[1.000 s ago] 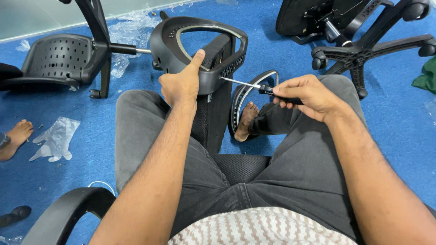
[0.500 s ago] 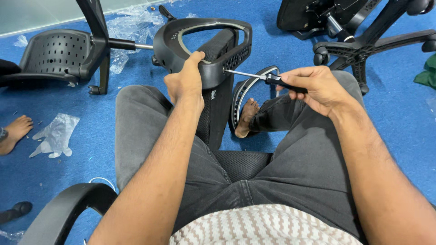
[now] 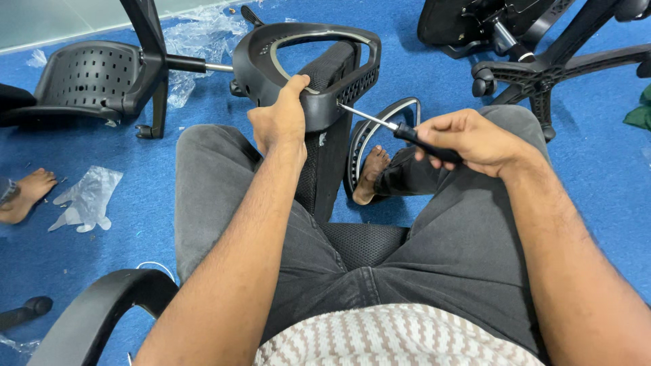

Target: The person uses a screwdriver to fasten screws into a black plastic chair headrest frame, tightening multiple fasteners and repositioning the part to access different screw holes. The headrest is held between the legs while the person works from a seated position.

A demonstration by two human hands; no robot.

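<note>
Standing upright between the knees, the black chair backrest point(image 3: 319, 88) is gripped at its lower frame by the closed left hand point(image 3: 281, 118), while the right hand point(image 3: 471, 139), fingers wrapped, presses a black-handled screwdriver point(image 3: 400, 129) against its edge.

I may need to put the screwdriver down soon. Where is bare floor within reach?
Bare blue carpet lies right of the right knee, below the wheeled chair base. The left side is crowded: plastic wrap, a seat shell, someone's foot.

Packaging, left floor: crumpled clear plastic bag point(image 3: 87, 198) on blue carpet.
Packaging, top: clear plastic wrap point(image 3: 200, 37), bunched.
Labels, signs, screens: no others seen.
</note>
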